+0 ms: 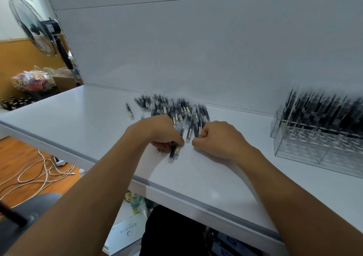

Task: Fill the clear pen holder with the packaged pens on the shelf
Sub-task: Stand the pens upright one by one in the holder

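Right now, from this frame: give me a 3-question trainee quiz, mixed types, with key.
1. The clear holder stands on which side of the loose pile of pens? A left, B right, C in front.
2. True or false: the clear holder has nothing in it yet.
3. Fill in: the left hand grips a few ____.
Key: 1 B; 2 false, its back rows are already filled; 3 pens.
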